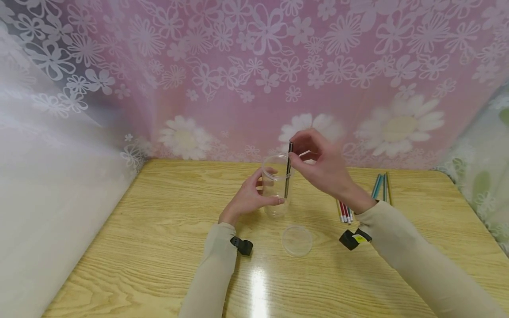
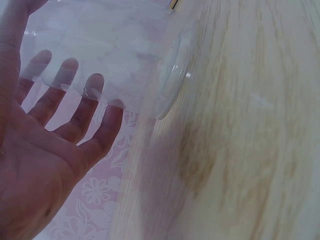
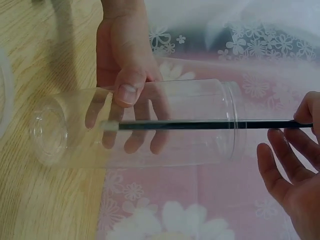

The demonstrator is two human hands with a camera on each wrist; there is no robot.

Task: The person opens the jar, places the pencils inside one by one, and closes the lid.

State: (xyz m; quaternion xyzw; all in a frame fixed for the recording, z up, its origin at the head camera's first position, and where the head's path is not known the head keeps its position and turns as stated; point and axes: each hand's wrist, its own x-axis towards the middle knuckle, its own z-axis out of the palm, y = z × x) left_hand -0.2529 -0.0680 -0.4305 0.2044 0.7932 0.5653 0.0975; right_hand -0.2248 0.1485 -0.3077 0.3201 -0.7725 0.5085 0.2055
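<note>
My left hand point(image 1: 247, 198) holds a clear plastic jar point(image 3: 192, 150) upright near the middle of the table, its fingers and thumb curled round the wall. Above the open mouth, my right hand point(image 1: 324, 165) pinches a dark pencil point(image 3: 180, 125) by its upper end. The pencil reaches down inside the jar, with its pale eraser end lowest and apart from the jar's bottom. In the left wrist view, the left fingers point(image 2: 95, 85) show against the jar's transparent side. A round clear lid point(image 1: 297, 241) lies flat on the table in front of the jar.
Red and other pencils point(image 1: 344, 213) with white eraser ends lie under the right forearm. Blue, grey and gold pencils point(image 1: 380, 187) lie just beyond it. The wooden table point(image 1: 159, 229) meets a pink flowered curtain point(image 1: 222, 97) at the back.
</note>
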